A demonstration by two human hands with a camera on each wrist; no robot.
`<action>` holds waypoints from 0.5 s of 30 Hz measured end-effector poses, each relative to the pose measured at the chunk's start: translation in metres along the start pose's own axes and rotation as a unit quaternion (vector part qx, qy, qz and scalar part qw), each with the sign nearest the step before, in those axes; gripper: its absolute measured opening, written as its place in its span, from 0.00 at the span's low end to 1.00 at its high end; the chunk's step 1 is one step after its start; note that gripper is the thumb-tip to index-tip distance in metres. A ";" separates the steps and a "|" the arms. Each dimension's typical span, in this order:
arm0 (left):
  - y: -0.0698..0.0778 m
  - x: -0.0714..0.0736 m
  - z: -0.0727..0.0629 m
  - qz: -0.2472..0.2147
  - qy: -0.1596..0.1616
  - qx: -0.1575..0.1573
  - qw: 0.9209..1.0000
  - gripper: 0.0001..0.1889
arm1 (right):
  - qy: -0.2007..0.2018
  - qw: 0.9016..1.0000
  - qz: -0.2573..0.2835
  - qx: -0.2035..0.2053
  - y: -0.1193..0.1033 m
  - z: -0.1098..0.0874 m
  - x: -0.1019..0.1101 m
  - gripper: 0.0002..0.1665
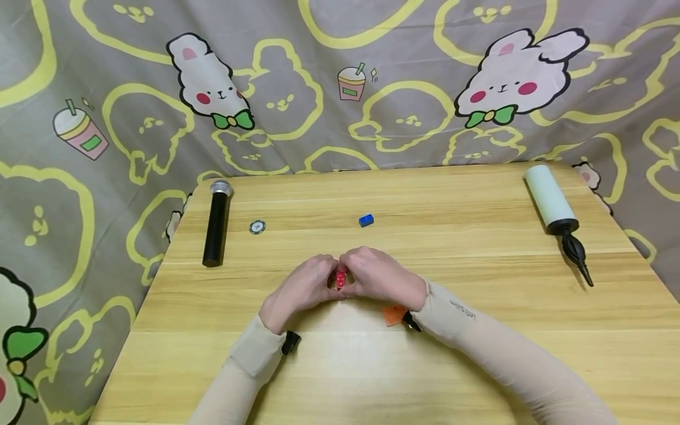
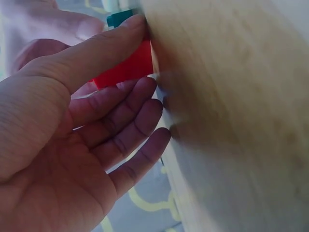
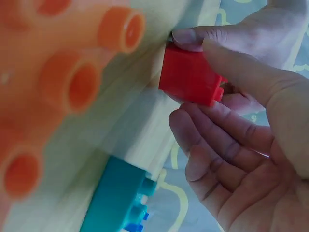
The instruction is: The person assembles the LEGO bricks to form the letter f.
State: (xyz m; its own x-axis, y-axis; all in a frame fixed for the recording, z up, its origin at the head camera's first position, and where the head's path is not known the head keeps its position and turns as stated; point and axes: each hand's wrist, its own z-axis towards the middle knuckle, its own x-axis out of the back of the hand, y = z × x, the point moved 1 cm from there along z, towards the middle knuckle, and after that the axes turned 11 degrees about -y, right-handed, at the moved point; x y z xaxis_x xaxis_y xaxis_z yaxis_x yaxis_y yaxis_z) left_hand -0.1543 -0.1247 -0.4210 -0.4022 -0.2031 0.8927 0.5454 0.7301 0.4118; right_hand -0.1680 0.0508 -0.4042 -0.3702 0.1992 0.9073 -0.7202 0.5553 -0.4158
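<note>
Both hands meet at a small red toy building block at the middle of the table. My left hand pinches it from the left between thumb and fingers. From the other side my right hand grips the same block, its thumb on the top edge in the right wrist view. The block's studs point away from the table's surface there. A blue building block lies just beyond the hands. Beside the right wrist is an orange block, partly hidden by the wrist camera; its round studs loom large in the right wrist view.
A black microphone lies at the left of the wooden table, with a round poker chip beside it. At the far right is a pale hand pump with a black nozzle. A patterned curtain hangs behind the table.
</note>
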 end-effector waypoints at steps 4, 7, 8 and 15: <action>0.000 0.001 0.000 -0.007 -0.008 0.010 1.000 0.15 | 0.002 1.000 -0.008 -0.022 0.002 -0.013 0.010 0.28; 0.001 0.002 0.000 -0.015 -0.015 0.020 1.000 0.16 | 0.001 0.999 -0.015 -0.040 0.007 -0.028 0.021 0.32; 0.001 0.002 0.000 -0.016 -0.016 0.023 0.999 0.17 | -0.002 0.999 -0.017 -0.047 0.010 -0.033 0.024 0.31; 0.001 0.001 0.000 -0.015 -0.024 0.030 0.999 0.19 | -0.045 0.992 -0.030 -0.114 0.032 -0.078 0.027 0.34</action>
State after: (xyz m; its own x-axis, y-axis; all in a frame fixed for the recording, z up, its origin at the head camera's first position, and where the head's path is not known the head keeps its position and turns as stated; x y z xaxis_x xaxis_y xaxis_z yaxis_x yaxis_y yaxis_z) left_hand -0.1547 -0.1244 -0.4196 -0.4537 -0.1945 0.8697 0.4877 0.7626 0.4249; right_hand -0.1551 0.1372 -0.3886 -0.3896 0.0926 0.9163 -0.5954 0.7337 -0.3273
